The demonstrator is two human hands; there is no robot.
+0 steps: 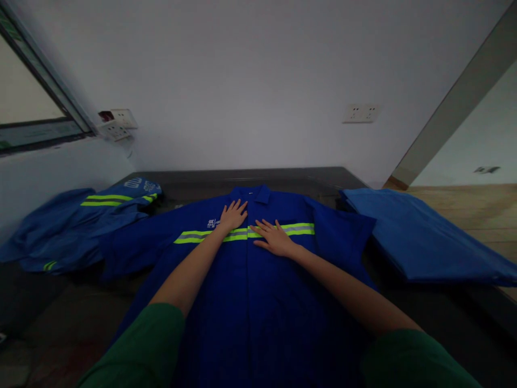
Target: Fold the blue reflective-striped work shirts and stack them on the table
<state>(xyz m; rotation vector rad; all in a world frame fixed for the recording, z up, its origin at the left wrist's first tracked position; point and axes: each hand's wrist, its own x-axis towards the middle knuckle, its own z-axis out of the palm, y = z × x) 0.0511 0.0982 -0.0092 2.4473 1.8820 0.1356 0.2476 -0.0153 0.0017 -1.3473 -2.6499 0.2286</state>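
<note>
A dark blue short-sleeved work shirt (278, 302) lies spread front side up, its collar toward the wall. A yellow-green and grey reflective stripe (301, 229) crosses its chest, with small white lettering above it on the left. My left hand (233, 215) rests flat on the upper chest beside the lettering, below the collar, fingers spread. Lower and to the right, my right hand (272, 237) lies on the stripe near the front placket, its fingers also spread. Neither hand grips the cloth. The shirt's lower hem is out of view.
The shirt lies on a dark table (181, 177) against a white wall. On the left is a crumpled blue garment (89, 226) with reflective stripes. Folded blue cloth (428, 231) lies at the right edge. Wall sockets (361, 113) sit above the table.
</note>
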